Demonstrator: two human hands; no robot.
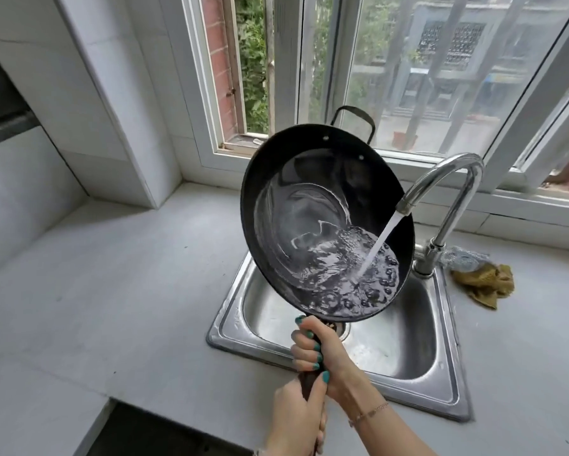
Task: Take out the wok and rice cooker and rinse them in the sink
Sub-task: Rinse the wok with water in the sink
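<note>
The wok (pixel 309 199) is black and round, with a thin rim, two pale rivets on its far wall and a dark loop grip (pixel 352 110) beyond them. It is held above the steel sink (pixel 408 350), tilted up on its near edge so that the open bowl faces the person. A stream of water (pixel 380 241) from the chrome tap (pixel 454 172) strikes the inside low on the right, where bubbly water pools. A thin sheet swirls across the rest of the bowl.

Its long axis runs near to far. The dark straight handle (pixel 305 385) points down and toward the person, and the loop grip points up toward the window.

Both hands grip that handle, fingers wrapped round it. The right hand (pixel 312 350) is just below the bowl, and the left hand (pixel 296 413) is nearer, touching it. A crumpled yellow cloth (pixel 484 284) lies on the pale counter (pixel 112 291) right of the tap.
</note>
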